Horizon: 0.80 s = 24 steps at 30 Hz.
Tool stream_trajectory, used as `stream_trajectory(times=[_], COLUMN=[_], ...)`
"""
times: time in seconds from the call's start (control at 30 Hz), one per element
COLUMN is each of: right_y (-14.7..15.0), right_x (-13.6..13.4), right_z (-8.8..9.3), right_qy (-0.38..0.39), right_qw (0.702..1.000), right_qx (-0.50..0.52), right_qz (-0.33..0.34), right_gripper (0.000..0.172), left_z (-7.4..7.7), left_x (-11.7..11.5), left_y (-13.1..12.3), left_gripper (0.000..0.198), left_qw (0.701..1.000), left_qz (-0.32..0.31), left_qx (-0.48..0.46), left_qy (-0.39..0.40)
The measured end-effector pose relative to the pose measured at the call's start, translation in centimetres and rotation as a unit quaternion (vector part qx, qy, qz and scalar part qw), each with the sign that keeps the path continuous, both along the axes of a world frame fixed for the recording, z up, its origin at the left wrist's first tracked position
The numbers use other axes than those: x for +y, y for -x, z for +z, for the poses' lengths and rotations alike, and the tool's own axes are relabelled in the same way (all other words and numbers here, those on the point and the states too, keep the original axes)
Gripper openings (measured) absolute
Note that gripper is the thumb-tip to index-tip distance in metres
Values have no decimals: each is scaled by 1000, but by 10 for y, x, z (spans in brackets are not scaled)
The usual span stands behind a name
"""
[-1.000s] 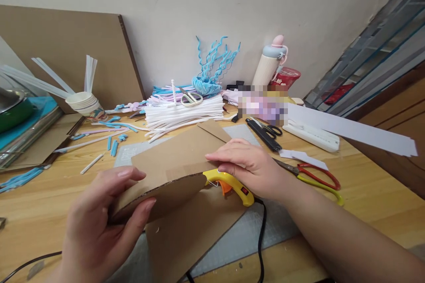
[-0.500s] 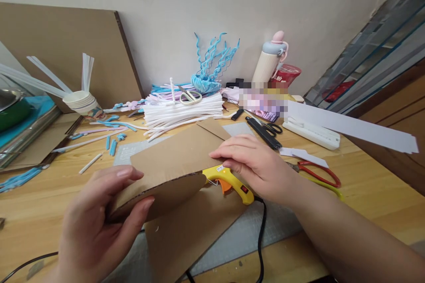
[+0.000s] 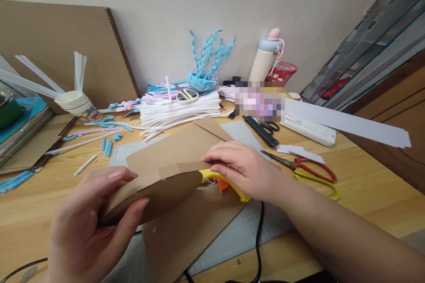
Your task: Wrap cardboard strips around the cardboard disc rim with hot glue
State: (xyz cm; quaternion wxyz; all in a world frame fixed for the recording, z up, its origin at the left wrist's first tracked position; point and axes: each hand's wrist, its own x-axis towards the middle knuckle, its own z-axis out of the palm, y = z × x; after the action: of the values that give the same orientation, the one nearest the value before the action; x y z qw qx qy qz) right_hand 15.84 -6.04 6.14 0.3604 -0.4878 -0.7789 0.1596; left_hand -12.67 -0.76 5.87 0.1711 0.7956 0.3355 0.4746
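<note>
Brown curved corrugated cardboard piece (image 3: pixel 156 185) held just above flat brown cardboard sheet (image 3: pixel 186 234), mid-desk. Head view: L hand (image 3: pixel 89 225) clamped on its near-left end, thumb under, fingers on top. R hand (image 3: pixel 245 170) flattish, fingertips pressing down on piece's far-right end. Yellow glue gun (image 3: pixel 237 192) lies under palm, not gripped afaict. Looks like press-to-bond step; next calls for steady, even pressure along edge.
</note>
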Motion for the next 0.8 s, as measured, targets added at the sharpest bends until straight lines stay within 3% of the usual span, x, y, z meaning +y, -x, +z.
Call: stream_trajectory(times=[0.17, 0.57, 0.8], right_y=[2, 10, 11], right_x=[0, -1, -1], right_z=[-4, -8, -6], right_qy=[11, 25, 46], right_qw=[1000, 999, 999], right_qx=[17, 15, 4], right_qz=[-1, -23, -28], right_gripper=[20, 17, 14], left_z=[0, -9, -6], left_x=[-3, 11, 5], left_y=[-2, 10, 6], left_gripper=[53, 57, 46], left_qw=[1000, 998, 999], left_qz=[14, -2, 26], left_qx=[-11, 41, 28], left_qy=[18, -46, -7])
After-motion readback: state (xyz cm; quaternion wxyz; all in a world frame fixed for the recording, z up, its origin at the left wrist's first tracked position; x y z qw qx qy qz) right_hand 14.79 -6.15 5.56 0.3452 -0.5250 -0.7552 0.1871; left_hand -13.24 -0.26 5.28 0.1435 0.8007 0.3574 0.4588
